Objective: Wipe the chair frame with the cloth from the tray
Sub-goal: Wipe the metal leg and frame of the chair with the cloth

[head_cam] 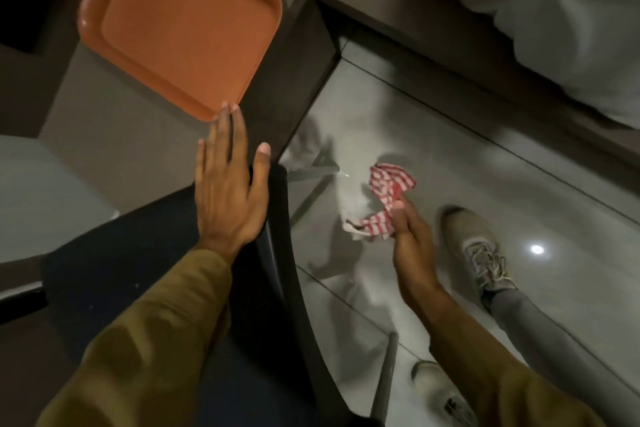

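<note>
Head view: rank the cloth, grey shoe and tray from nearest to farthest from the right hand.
1. Cloth: held in the right hand.
2. Grey shoe: on the floor, just to its right.
3. Tray: on the table, far upper left.

My left hand (227,198) is bare, its sleeve (138,340) olive-brown and reaching the wrist. My right hand (412,239) is bare too, that sleeve (540,402) pushed up the forearm. I wear grey trousers (540,326) and laced grey trainers (478,250).
</note>
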